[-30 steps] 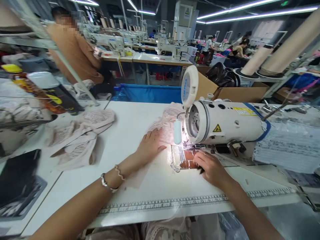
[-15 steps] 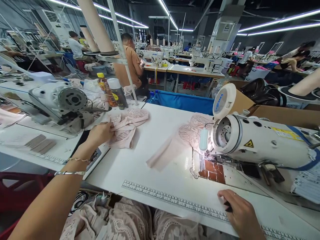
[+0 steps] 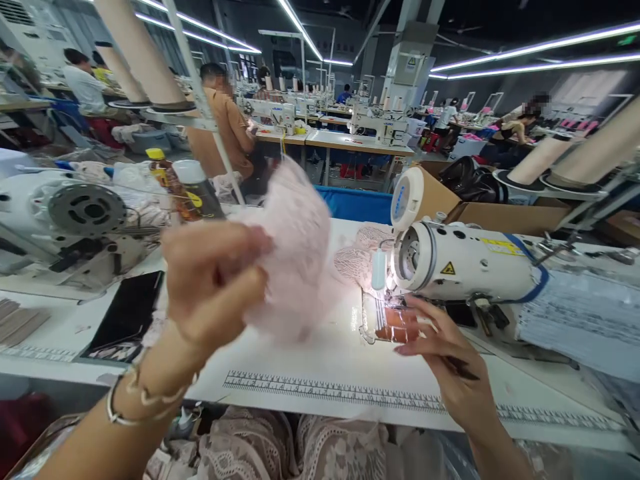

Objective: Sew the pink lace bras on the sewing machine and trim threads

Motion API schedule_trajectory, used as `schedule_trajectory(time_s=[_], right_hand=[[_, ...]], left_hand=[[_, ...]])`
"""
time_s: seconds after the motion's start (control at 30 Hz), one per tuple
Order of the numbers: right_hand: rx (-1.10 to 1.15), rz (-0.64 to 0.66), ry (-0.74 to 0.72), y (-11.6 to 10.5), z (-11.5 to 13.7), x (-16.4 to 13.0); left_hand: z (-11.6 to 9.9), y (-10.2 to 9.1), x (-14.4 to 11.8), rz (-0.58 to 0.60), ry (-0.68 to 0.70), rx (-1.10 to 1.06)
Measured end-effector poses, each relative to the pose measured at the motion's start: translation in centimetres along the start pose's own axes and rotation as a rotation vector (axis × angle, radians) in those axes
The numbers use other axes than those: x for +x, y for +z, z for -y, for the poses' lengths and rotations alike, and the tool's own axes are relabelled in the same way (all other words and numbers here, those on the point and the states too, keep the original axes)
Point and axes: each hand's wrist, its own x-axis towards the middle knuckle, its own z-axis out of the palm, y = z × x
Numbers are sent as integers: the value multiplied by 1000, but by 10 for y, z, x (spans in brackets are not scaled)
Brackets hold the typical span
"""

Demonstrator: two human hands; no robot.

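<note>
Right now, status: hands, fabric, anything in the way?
Left hand grips raised lace piece, blurred. Right hand by sewing machine, fingers spread, dark object at palm. Second lace piece lies at machine's needle end. Raised one hides part of table.

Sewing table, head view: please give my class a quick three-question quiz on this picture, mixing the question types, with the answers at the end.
1. Which hand holds the pale cloth up above the table?
2. True or false: a ruler strip runs along the table's front edge.
3. The right hand is nearest to:
a) the yellow-capped bottle
b) the sewing machine with the warning triangle
c) the cardboard box

Key: 1. The left hand. 2. True. 3. b.
</note>
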Motion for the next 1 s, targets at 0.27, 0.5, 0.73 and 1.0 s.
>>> schedule_trajectory(time_s=[0.27, 0.5, 0.73, 1.0], right_hand=[[378, 911, 207, -1, 24, 29], [-111, 566, 402, 6, -16, -23], [115, -93, 635, 54, -36, -52], [169, -82, 708, 65, -42, -55]], left_hand=[[9, 46, -52, -80, 132, 17], [-3, 75, -147, 796, -241, -73], [-77, 75, -183, 952, -1182, -812], [-88, 77, -171, 888, -1591, -986]])
